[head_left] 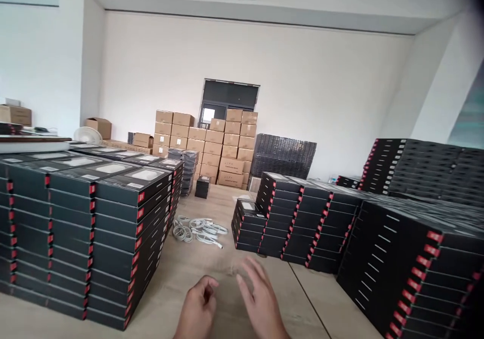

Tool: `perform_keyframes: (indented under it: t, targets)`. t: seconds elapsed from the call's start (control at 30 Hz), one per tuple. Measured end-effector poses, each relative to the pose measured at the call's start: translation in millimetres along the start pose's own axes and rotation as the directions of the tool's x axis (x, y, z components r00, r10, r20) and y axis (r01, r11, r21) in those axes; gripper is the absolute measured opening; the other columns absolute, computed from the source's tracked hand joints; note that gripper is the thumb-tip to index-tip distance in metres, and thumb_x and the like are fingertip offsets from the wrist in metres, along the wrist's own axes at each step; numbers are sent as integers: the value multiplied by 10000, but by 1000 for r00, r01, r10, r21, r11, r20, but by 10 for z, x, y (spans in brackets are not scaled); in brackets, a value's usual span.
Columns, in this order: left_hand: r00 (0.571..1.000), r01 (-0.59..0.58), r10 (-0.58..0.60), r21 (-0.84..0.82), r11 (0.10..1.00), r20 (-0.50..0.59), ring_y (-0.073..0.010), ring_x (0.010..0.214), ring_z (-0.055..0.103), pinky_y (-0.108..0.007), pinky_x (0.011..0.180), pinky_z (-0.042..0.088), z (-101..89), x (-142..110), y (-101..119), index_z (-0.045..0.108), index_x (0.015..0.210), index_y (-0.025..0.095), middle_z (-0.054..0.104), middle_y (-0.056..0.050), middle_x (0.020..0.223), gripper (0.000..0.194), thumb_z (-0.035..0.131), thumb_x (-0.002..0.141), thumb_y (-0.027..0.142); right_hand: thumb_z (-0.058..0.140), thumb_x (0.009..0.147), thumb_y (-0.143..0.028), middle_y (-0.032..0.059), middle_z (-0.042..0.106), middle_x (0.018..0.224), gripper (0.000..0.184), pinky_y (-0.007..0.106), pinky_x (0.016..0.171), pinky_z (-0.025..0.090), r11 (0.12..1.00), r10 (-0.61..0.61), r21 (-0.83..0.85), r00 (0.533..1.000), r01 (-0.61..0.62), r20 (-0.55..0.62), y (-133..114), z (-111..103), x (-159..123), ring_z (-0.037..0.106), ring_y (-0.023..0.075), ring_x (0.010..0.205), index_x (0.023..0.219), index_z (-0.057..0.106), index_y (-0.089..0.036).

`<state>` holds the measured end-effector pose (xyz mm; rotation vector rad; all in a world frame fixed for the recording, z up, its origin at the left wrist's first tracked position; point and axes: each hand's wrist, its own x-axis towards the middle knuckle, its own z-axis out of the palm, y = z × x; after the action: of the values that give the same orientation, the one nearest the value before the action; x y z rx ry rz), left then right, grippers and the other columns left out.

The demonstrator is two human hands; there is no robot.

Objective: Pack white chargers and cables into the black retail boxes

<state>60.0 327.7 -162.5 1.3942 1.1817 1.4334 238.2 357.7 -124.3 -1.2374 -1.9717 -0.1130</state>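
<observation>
My left hand (197, 306) is above the wooden table at the bottom centre, its fingers curled in loosely toward the thumb, and nothing shows in it. To its right, my right hand (260, 296) is held with fingers stretched and the thumb apart, slightly blurred and holding nothing. Beyond both hands lies a loose group of coiled white cables (200, 228) on the tabletop (227, 263). Nearest on the right of the cables is a short stack of black boxes (249, 225) with a pale picture on top. Neither hand touches the cables or boxes.
Tall rows of black boxes with red marks stand on the left (109, 218) and the right (408, 258). A small black box (202, 187) sits farther back. Behind are stacked brown cartons (212, 150) and a pile of dark trays (283, 156). A seam crosses the table.
</observation>
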Motion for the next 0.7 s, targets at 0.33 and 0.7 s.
perform_keyframes:
  t: [0.33,0.7]
  targets:
    - [994,105,-108,-200,974,-3,-124,494,411,-261,514,323,-18,146,-140,596,672,200,432,53,520,291,680,636,477,407,755,40,134,677,1083,545,537,1095,256,875,-219,-433,975,214,40,212,-221,1454,587,277,1059,1225,608,-149]
    - [928,302,-355,-793,529,117,-238,830,685,-321,710,523,-236,-35,439,600,1037,186,711,-61,853,509,756,638,460,539,884,-168,-36,729,1020,422,551,1092,310,936,-353,-12,935,353,-15,-578,68,-464,676,237,968,1153,618,-484]
